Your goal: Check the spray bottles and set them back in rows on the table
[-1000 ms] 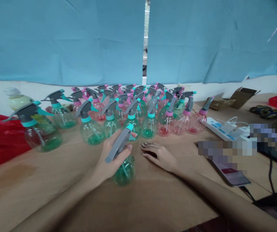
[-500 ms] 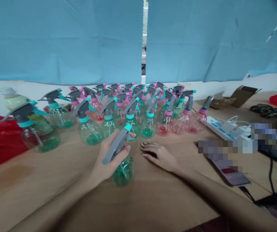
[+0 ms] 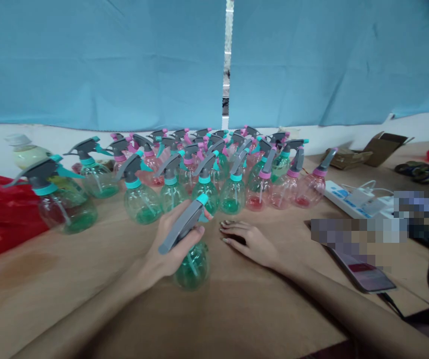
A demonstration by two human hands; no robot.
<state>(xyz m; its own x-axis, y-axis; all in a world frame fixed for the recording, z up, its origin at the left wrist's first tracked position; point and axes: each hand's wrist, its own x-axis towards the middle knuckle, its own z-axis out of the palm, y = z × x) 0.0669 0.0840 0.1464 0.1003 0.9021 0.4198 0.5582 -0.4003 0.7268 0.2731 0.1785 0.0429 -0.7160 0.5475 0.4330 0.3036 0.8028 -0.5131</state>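
My left hand is wrapped round the neck of a green spray bottle with a grey trigger head and a turquoise nozzle. This bottle stands on the brown table near the front, with some of its neck hidden by my fingers. Beside it, my right hand rests on the tabletop, fingers stretched out and slightly bent, holding nothing. Just beyond both hands stand rows of similar bottles, among them a green spray bottle and a pink spray bottle. Coloured liquid lies at the bottom of several.
On the left are a larger spray bottle, a white-capped bottle and red plastic. To the right lie a phone with a cable, a white power strip and an opened cardboard box. Blue cloth hangs behind.
The view has shifted slightly, so the bottles and phone appear a little further right. Both hands keep the same pose, the left still round the spray bottle.
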